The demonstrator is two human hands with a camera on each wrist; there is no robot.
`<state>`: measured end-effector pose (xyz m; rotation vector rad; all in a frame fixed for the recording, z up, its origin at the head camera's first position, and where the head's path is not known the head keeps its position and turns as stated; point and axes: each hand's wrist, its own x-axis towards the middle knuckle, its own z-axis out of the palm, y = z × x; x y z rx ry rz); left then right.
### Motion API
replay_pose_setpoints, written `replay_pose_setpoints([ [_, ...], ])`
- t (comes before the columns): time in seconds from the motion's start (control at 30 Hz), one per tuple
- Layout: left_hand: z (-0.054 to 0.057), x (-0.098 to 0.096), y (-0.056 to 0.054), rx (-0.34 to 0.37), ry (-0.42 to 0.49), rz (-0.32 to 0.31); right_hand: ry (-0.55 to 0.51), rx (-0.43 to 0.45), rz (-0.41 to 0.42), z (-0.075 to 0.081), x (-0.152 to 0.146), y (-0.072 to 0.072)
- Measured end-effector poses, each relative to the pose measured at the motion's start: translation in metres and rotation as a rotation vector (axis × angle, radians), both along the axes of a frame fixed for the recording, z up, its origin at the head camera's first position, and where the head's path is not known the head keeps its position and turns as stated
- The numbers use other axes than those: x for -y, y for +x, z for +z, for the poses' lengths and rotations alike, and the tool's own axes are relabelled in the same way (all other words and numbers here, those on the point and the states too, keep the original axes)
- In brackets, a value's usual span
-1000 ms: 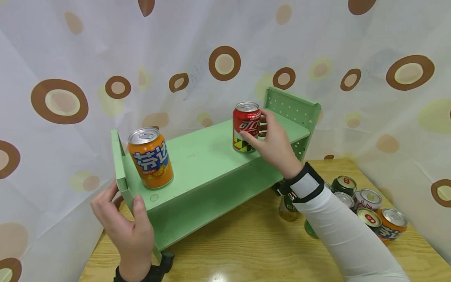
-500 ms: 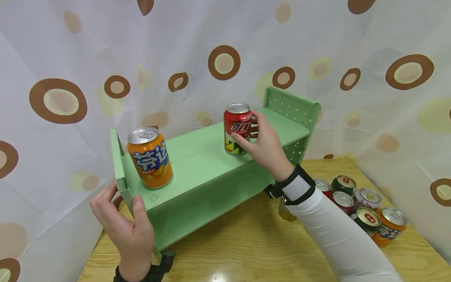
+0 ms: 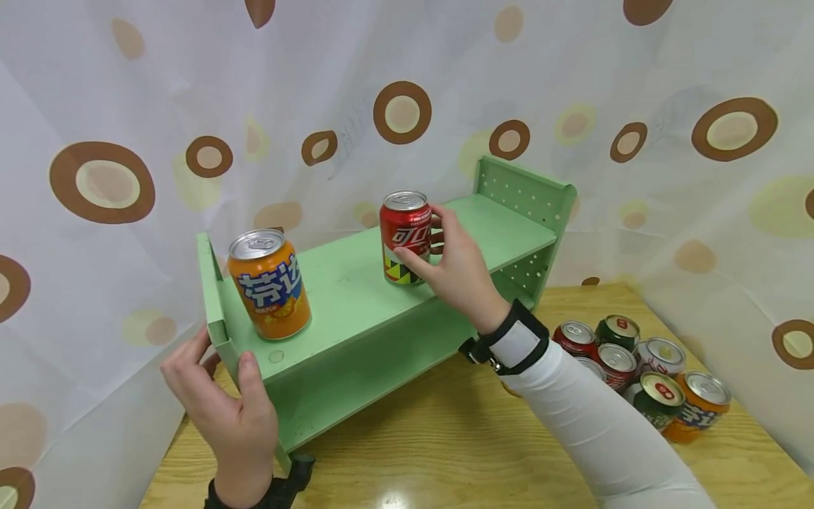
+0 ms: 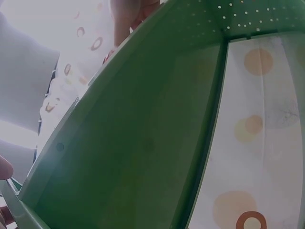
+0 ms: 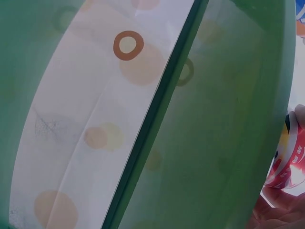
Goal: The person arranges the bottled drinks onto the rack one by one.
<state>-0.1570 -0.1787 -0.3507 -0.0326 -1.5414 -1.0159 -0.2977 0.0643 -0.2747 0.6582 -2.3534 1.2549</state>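
Note:
My right hand (image 3: 461, 272) holds a red cola can (image 3: 397, 240) upright at the top board of a green metal shelf (image 3: 343, 293). Its thumb lies across the front of the can, and the other fingers reach round the far side. At the shelf's left end, my left hand (image 3: 225, 410) grips the end panel (image 3: 213, 297), thumb in front and fingers partly hidden behind. An orange soda can (image 3: 270, 283) stands on the top board beside that panel. In the right wrist view, the shelf covers part of the red can (image 5: 291, 162) and my right hand (image 5: 279, 207).
Several soda cans stand grouped on the wooden table (image 3: 445, 431) at the right, including a dark green can (image 3: 658, 403) and another orange can (image 3: 699, 406). My right forearm covers part of the group. A patterned sheet (image 3: 318, 63) hangs behind the shelf.
My right hand has moved the red can leftward along the top board, toward the orange can. The left hand keeps its grip on the end panel. More of the grouped cans now show.

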Motion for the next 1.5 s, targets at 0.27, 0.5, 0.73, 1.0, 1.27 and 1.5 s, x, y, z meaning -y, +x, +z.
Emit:
replay_pose_setpoints([
  [0.27, 0.001, 0.000, 0.000, 0.003, -0.002, -0.001, -0.016, -0.004, 0.024, -0.001, 0.008, 0.004],
  [0.5, 0.001, 0.000, 0.000, 0.004, 0.003, -0.003, -0.024, 0.000, 0.033, -0.003, 0.015, 0.008],
  [0.73, 0.001, 0.000, 0.000, 0.002, 0.005, -0.001, -0.042, -0.012, 0.039, -0.007, 0.023, 0.012],
  [1.0, 0.001, 0.001, 0.000, -0.002, 0.012, -0.003, -0.050, -0.021, 0.051, -0.009, 0.032, 0.016],
  [1.27, 0.001, 0.001, 0.000, -0.003, 0.016, -0.007, -0.049, -0.030, 0.061, -0.010, 0.039, 0.019],
  [1.5, 0.001, 0.001, 0.000, 0.000, 0.020, -0.009, -0.037, -0.037, 0.058, -0.011, 0.042, 0.022],
])
